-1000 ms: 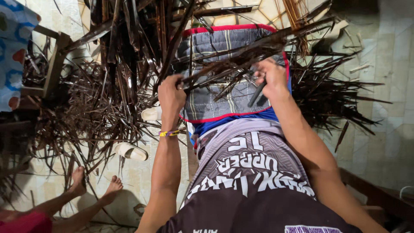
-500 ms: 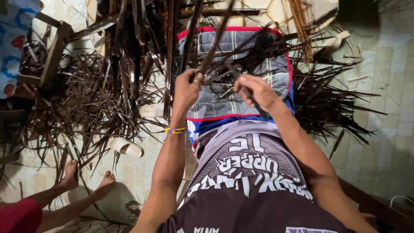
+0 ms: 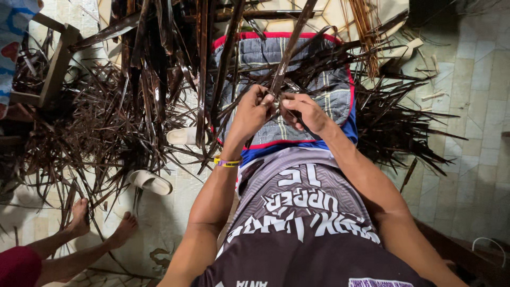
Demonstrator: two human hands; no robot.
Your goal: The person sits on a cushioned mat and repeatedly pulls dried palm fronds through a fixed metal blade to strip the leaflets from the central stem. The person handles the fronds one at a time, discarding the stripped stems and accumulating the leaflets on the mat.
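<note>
My left hand point(image 3: 252, 111) and my right hand point(image 3: 305, 111) meet over my lap, both pinching a long dark brown leaf strip point(image 3: 289, 50) that rises up and away from the fingers. A grey checked cloth with red and blue edging point(image 3: 329, 90) covers my knees under the hands. A yellow and purple band point(image 3: 227, 162) circles my left wrist. More dark strips point(image 3: 228, 48) lie across the cloth.
A big heap of dark dried strips point(image 3: 106, 122) spreads over the tiled floor at left, more at right point(image 3: 393, 127). Two pale sandals point(image 3: 150, 182) lie by the heap. Another person's bare feet point(image 3: 101, 223) rest at lower left. A wooden frame point(image 3: 56, 66) stands at upper left.
My hands have come together from wide apart on the cloth. They now hold one strip between them at the centre of my lap.
</note>
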